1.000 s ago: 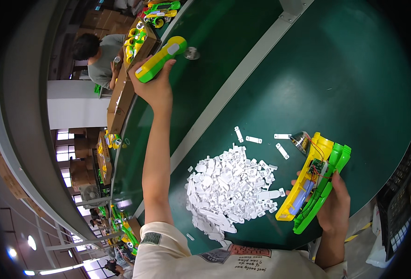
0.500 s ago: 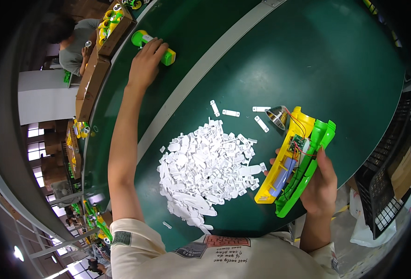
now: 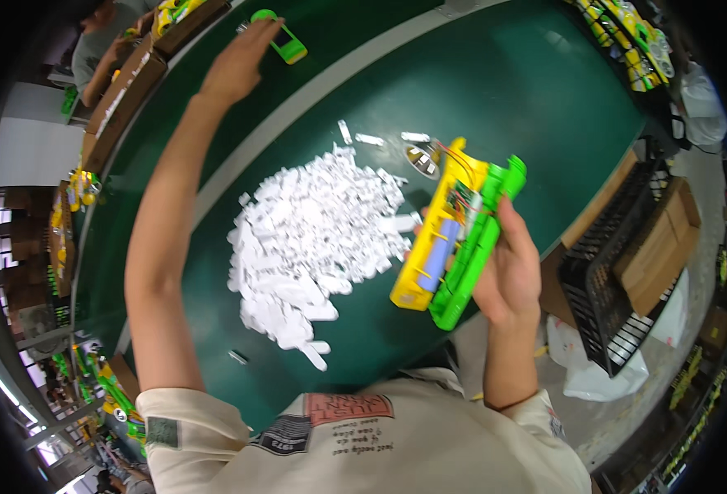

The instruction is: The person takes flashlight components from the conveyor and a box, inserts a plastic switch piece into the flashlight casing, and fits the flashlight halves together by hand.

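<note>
My right hand [image 3: 507, 276] grips an opened yellow and green toy [image 3: 454, 239] with wires and a blue part showing inside, held over the green table's [image 3: 544, 99] near edge. My left hand [image 3: 236, 66] is stretched far out, fingers spread, holding nothing, just short of a green and yellow toy [image 3: 279, 36] lying on the far strip of the table. A heap of small white plastic pieces [image 3: 310, 239] lies between my arms, left of the held toy.
Cardboard boxes [image 3: 133, 82] holding more toys line the far left edge, where another person [image 3: 104, 33] works. A black crate [image 3: 618, 280] and a brown box [image 3: 659, 239] stand at the right. A small round part [image 3: 422, 158] lies beside the heap.
My left hand set the green and yellow toy down on the far strip and let go; it now hovers open beside it. The right hand kept its hold on the opened toy.
</note>
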Tool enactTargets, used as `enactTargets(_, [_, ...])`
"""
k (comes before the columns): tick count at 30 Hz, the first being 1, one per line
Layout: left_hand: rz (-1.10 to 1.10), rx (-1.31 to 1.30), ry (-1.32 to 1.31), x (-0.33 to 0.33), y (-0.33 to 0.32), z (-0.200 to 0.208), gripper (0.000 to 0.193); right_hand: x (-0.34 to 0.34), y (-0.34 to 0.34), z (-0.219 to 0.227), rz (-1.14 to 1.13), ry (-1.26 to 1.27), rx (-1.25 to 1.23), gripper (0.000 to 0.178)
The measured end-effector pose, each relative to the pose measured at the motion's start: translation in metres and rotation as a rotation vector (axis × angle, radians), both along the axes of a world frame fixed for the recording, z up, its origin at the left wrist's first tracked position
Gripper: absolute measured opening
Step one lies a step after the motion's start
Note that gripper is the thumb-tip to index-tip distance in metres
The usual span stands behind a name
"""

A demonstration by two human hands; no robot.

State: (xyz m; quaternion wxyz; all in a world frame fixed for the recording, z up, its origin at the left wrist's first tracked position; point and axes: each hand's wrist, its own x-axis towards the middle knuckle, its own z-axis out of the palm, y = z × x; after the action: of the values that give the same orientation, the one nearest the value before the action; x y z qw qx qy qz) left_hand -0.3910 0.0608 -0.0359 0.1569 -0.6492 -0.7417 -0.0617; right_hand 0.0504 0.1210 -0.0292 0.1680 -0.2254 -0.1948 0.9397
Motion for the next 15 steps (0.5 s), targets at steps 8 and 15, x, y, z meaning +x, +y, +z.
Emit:
enactTargets(8, [0.270,0.439,-0.724,0.165,-0.152,0.057,0.040,-0.007,-0.041,0.014,0.200,0.124,-0.005,0.057])
enactTargets(15, [0.595,0.851,-1.135,0.330,-0.300,0.032,0.033,0.003,-0.093,0.027,0.355,0.151,-0.027,0.067])
